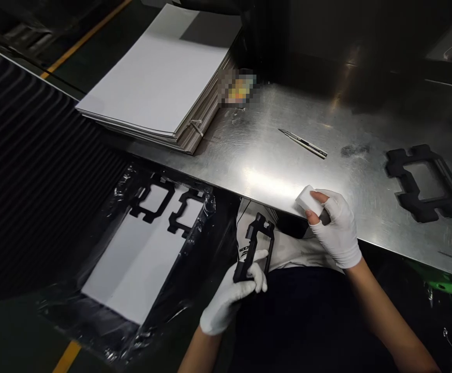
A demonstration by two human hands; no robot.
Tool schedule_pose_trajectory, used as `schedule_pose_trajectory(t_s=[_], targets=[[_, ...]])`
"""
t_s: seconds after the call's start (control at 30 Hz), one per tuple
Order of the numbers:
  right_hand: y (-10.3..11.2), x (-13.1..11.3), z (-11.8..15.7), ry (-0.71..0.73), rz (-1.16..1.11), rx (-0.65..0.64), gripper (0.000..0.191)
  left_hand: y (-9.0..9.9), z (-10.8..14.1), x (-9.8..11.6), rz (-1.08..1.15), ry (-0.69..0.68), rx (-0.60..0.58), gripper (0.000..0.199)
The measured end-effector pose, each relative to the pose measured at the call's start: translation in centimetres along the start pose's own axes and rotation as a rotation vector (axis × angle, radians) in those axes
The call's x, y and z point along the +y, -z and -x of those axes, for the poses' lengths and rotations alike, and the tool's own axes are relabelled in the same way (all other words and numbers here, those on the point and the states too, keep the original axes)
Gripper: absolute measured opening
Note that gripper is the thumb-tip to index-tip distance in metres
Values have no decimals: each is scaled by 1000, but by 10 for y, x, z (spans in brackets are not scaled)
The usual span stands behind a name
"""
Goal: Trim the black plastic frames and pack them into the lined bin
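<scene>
Ideally, pressure is even — a black, notched, plastic-looking frame [251, 253] juts forward from the left grip [233, 294], which pinches its near end; the right grip [336, 224] pinches a boxy, white, foam-like block [307, 200].

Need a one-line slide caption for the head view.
Gloved left hand holding a black frame, gloved right hand pinching a white block near the edge of the metal table.

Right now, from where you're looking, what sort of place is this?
Likely a factory workstation: the gloved left hand holds a black frame, a similar frame lies on the metal workbench, and yellow floor lines show.
</scene>
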State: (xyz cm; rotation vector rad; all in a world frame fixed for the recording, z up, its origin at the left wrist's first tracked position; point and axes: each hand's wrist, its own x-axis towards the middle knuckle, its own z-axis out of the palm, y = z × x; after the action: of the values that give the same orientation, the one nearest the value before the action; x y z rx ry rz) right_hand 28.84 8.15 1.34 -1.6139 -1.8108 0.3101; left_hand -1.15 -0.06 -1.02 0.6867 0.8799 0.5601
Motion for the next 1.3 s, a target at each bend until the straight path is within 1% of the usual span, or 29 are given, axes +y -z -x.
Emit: schedule_pose_trajectory(t_s=[0.07,0.1,0.17,0.27,0.37,0.47,0.53,0.57,0.63,0.67,0.7,0.77,0.8,0.87,0.9,0.93,0.97,1.03,1.1,1.13,1.17,1.2,1.23,1.27,1.3], targets=[[-1,1,1,32,7,16,33,-5,0,3,-142,57,29,32],[0,1,1,39,-3,21,33,-8,1,4,-217,89,50,25],[2,1,2,30,-42,21,32,-14,2,6,-318,136,87,16],[4,-4,6,-2,-108,-20,33,-21,3,8,-386,159,116,10],[4,-20,16,6,-168,-114,37,-27,0,9,-476,157,164,13],[0,-46,33,75,-221,-284,40,-28,-4,6,-554,114,227,17],[-5,-64,45,154,-316,-406,41,-25,-5,0,-509,51,234,22],[-8,-73,50,195,-377,-458,40,-22,-6,-3,-463,20,220,27],[-15,-85,56,282,-434,-520,36,-16,-7,-10,-370,-37,186,37],[-18,-89,57,320,-405,-531,35,-13,-7,-13,-346,-47,178,38],[-21,-90,55,352,-339,-523,37,-11,-7,-14,-348,-37,190,34],[-26,-88,49,373,-152,-448,44,-8,-6,-13,-387,19,226,21],[-28,-85,45,349,-76,-394,47,-8,-5,-12,-407,53,234,17],[-34,-79,35,238,-21,-312,46,-7,-3,-8,-426,107,223,12],[-38,-77,31,181,-32,-301,45,-7,-2,-6,-426,118,211,10],[-42,-77,26,139,-57,-317,44,-6,-1,-5,-425,126,200,9],[-45,-79,22,131,-96,-354,44,-4,1,-4,-418,134,194,7],[-51,-89,13,199,-227,-523,41,1,5,-3,-361,138,196,8],[-53,-103,2,284,-397,-724,35,11,12,-2,-265,118,212,20],[-51,-109,-4,303,-456,-769,30,17,18,0,-220,90,207,23],[-48,-113,-10,292,-486,-760,27,26,25,3,-186,48,187,23],[-44,-114,-17,253,-484,-696,25,36,34,7,-162,2,159,21],[-39,-112,-23,193,-459,-593,26,47,44,10,-142,-39,141,23],[-34,-107,-29,118,-423,-493,28,61,55,14,-127,-67,144,31],[-29,-100,-34,35,-383,-415,29,76,66,17,-115,-84,178,41]])
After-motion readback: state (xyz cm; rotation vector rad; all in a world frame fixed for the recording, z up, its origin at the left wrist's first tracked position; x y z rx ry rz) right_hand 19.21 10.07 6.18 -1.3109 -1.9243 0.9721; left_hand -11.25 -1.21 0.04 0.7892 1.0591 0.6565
